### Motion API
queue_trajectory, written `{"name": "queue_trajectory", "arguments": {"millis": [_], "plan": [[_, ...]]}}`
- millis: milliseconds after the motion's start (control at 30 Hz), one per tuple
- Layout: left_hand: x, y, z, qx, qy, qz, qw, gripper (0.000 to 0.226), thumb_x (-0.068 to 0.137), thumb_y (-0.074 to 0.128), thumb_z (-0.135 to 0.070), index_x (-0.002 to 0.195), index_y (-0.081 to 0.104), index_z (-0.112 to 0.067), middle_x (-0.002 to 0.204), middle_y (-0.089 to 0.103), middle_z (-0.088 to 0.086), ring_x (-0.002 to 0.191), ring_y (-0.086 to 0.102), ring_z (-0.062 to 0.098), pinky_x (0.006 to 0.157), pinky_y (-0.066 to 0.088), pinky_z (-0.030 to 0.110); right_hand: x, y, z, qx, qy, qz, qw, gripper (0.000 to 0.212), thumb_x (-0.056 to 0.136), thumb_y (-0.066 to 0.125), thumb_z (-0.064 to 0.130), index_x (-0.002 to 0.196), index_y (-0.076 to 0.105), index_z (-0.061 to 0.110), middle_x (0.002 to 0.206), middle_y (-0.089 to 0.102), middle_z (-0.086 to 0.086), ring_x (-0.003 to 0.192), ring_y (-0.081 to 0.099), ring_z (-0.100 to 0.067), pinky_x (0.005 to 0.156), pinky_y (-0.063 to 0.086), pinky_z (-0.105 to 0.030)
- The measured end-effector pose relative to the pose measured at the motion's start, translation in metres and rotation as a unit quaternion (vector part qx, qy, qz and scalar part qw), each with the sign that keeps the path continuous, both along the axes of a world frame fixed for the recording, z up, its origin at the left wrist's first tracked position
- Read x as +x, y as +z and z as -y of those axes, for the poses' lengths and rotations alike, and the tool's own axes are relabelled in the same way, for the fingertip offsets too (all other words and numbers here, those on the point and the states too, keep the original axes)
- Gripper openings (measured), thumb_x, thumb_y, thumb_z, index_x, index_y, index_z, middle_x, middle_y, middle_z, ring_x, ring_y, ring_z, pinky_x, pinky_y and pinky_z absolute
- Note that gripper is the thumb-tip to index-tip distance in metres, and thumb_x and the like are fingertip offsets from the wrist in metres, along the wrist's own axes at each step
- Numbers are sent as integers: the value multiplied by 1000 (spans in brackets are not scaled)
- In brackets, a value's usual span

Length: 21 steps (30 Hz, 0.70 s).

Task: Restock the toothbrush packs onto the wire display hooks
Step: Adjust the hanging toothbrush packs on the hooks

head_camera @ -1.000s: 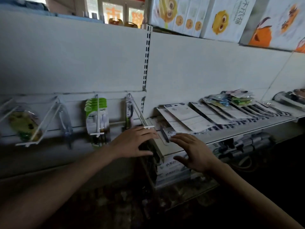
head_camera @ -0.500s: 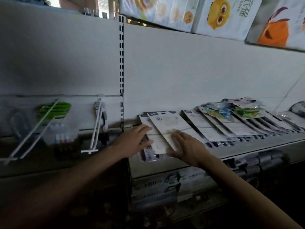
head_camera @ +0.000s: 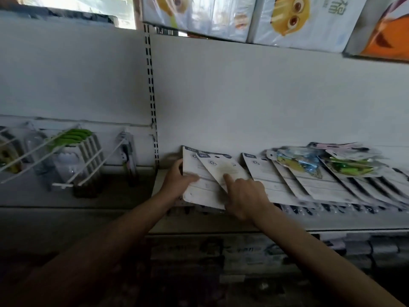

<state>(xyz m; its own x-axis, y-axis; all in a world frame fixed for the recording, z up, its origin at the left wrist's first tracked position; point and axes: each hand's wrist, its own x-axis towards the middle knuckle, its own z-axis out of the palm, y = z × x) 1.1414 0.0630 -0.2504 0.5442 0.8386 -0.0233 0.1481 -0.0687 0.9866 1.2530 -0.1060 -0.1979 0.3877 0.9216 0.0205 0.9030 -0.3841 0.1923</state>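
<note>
Two white-backed toothbrush packs point(head_camera: 200, 187) lie overlapped at the left end of a grey shelf point(head_camera: 309, 222). My left hand point(head_camera: 176, 180) grips the left edge of the lower pack, thumb on top. My right hand point(head_camera: 245, 196) rests on the tilted upper pack point(head_camera: 218, 167), its index finger stretched out and pressing on the card. More white-backed packs point(head_camera: 294, 185) lie fanned in a row to the right. Wire display hooks point(head_camera: 88, 165) stick out from the wall at the left, one carrying green-topped packs point(head_camera: 77, 138).
Colourful blister packs point(head_camera: 298, 161) are piled on the fanned row at the right. A slotted upright point(head_camera: 151, 103) divides the back panels. Large printed boxes point(head_camera: 296, 18) sit on the shelf above. Dark stacked goods point(head_camera: 243, 255) fill the shelf below.
The view has swung right and closer, away from the hooks. My left hand has gone from lying flat on the packs to gripping the lower pack's edge. My right hand has slid onto the upper pack.
</note>
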Motion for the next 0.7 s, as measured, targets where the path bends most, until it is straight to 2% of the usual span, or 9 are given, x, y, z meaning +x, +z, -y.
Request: {"name": "queue_trajectory", "arguments": {"millis": [233, 300, 333, 400, 433, 500, 567, 633, 700], "plan": [[-4, 15, 36, -23, -68, 94, 993, 92, 72, 62, 23, 145, 38, -27, 130, 62, -1, 116, 62, 17, 81, 57, 27, 0, -6, -3, 33, -21, -20, 999, 62, 91, 61, 38, 141, 31, 19, 124, 57, -9, 111, 62, -32, 89, 48, -41], [-6, 19, 41, -21, -57, 103, 993, 91, 73, 60, 23, 141, 38, -33, 123, 63, -8, 110, 61, 10, 74, 56, 20, 1, -3, -3, 49, -17, -5, 999, 77, 93, 59, 35, 153, 15, 18, 127, 53, -11, 108, 62, -31, 83, 49, -41], [-8, 23, 44, -22, -51, 105, 993, 90, 74, 60, 22, 139, 38, -36, 119, 62, -12, 108, 61, 7, 72, 55, 20, -1, -2, -3, 56, -10, 4, 998, 92, 93, 60, 36, 157, -2, 18, 129, 50, -13, 104, 63, -30, 76, 49, -41], [-11, 29, 48, -11, -39, 104, 994, 88, 76, 62, 18, 141, 39, -36, 117, 61, -15, 108, 60, 7, 75, 55, 23, -3, 1, -3, 71, -5, 22, 997, 111, 91, 63, 37, 153, -29, 24, 133, 46, -17, 95, 64, -29, 64, 45, -38], [-14, 32, 48, -5, -30, 102, 994, 84, 76, 63, 16, 141, 42, -34, 117, 63, -12, 108, 61, 9, 77, 55, 26, -1, 3, -3, 81, -13, 30, 996, 112, 92, 62, 35, 151, -32, 25, 136, 45, -18, 93, 65, -29, 62, 43, -37], [-22, 38, 48, 2, -2, 101, 995, 70, 77, 64, 13, 133, 53, -26, 119, 66, -4, 108, 63, 16, 81, 55, 31, 8, 10, -3, 103, -47, 57, 992, 98, 96, 55, 28, 155, -22, 19, 133, 52, -14, 93, 66, -27, 62, 45, -36], [-31, 43, 45, -1, 33, 112, 993, 56, 78, 64, 12, 123, 61, -21, 116, 69, -1, 107, 64, 21, 86, 54, 34, 18, 16, -1, 132, -68, 71, 986, 66, 97, 49, 22, 154, 17, 11, 118, 64, -9, 93, 68, -28, 66, 48, -34], [-40, 48, 43, 0, 67, 131, 989, 43, 83, 65, 8, 117, 63, -18, 110, 69, -1, 102, 66, 21, 81, 54, 30, 24, 21, 4, 191, -67, 53, 978, 31, 94, 52, 18, 123, 46, 11, 101, 71, -9, 87, 69, -31, 60, 45, -32], [-47, 53, 41, -18, 88, 160, 983, 28, 89, 66, -1, 112, 64, -18, 106, 71, -1, 96, 68, 18, 74, 56, 29, 28, 24, 9, 272, -43, 29, 961, 21, 93, 57, 19, 109, 48, 10, 84, 70, -11, 72, 68, -33, 49, 31, -29]]}}
